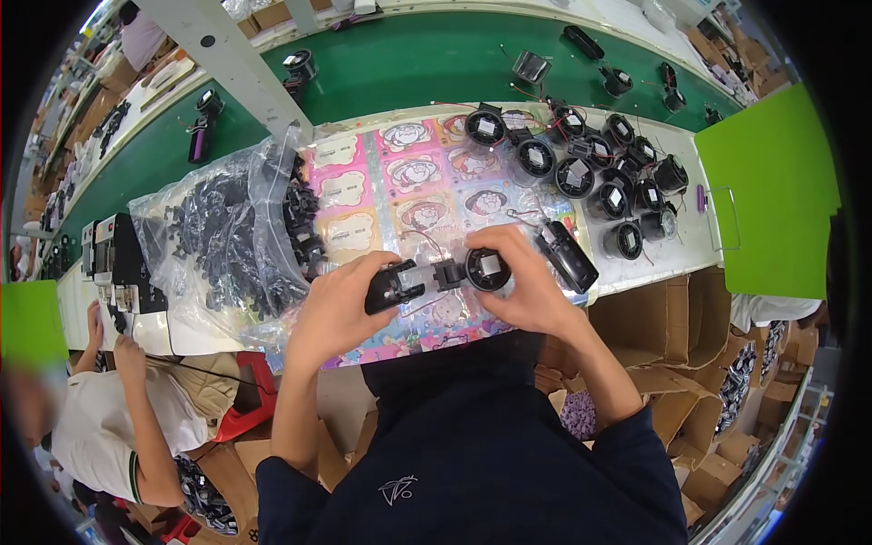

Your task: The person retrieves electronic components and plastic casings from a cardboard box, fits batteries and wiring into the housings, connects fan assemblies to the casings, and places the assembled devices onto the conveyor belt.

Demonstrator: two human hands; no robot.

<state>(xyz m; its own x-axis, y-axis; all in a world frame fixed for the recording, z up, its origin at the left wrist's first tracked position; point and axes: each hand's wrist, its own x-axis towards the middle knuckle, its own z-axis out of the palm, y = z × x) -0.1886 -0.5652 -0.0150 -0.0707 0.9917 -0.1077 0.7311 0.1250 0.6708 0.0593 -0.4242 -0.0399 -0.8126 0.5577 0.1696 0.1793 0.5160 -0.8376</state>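
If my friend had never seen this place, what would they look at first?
Probably the lime-green panel on the right, and the crowd of round black parts on the table just left of it. The colourful cartoon mat in the middle catches the eye too. Over its front part, the left hand holds a black casing and the right hand a round black piece.

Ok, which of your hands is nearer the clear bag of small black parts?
Left. The left hand, holding a black casing, is close beside the clear bag; the right hand, holding a round black unit, is farther off to the right.
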